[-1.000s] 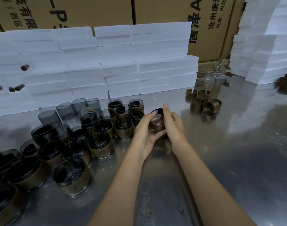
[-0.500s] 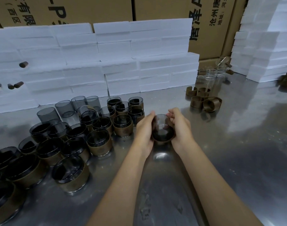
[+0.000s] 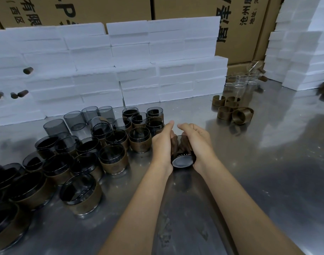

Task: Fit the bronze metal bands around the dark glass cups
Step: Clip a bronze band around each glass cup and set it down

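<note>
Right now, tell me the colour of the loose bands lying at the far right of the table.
Bronze-brown, matte; the loose bands show best in the head view.

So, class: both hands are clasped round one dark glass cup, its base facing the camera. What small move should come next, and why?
Probably turn the dark glass cup upright and stand it beside the banded cups. The left hand and right hand both grip it with its base toward the camera, and something brown shows through the glass between the fingers, which looks like a band already on; that is partly hidden.
</note>
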`<state>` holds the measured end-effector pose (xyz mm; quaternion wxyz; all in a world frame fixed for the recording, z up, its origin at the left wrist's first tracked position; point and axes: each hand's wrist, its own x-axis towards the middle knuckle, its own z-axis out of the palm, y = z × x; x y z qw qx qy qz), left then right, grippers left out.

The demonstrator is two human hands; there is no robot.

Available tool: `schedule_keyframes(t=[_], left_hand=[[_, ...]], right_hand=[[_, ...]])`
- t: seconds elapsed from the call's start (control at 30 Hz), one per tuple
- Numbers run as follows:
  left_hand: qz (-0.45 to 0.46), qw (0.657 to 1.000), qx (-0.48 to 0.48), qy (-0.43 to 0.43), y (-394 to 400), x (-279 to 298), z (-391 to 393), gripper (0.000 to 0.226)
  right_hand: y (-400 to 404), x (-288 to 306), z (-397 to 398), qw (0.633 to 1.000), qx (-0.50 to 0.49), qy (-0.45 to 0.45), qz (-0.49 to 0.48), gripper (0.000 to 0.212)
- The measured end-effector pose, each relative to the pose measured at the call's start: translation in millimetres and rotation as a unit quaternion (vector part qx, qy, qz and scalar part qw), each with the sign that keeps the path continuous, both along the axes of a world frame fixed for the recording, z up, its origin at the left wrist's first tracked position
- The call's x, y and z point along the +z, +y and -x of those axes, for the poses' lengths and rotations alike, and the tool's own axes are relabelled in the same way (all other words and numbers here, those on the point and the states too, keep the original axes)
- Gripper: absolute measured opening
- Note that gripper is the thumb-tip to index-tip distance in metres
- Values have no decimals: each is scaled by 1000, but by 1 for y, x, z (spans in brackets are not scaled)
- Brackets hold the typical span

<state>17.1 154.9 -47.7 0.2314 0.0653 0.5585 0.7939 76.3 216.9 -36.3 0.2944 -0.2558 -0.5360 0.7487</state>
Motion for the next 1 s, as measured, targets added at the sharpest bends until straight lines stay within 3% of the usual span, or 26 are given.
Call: schedule_keyframes(t=[0.3,0.43,0.53,0.63,0.83,1.0], left_hand=[[31,999,-19,36,-2,-2,4,61],[26,988,-130,81,2,2,-4,36],[101,964,-199,143,5,2,-13,69],[120,955,-224,150,5,-2,-12,77],[-82,982,-169,-8,3,-3,-1,29],[-201,961,-153,-113,-3,-3,6,32]], right_hand=[[1,0,0,1000,-3,8,9,43],[13,5,-2,990,-141,18,-11,30],[28,7,-8,968,-238,58,-49,41],[37,6,-13,959,-266,72,-60,36],[31,8,-7,988,-137,68,-20,19],[23,5,-6,997,30,57,31,19]])
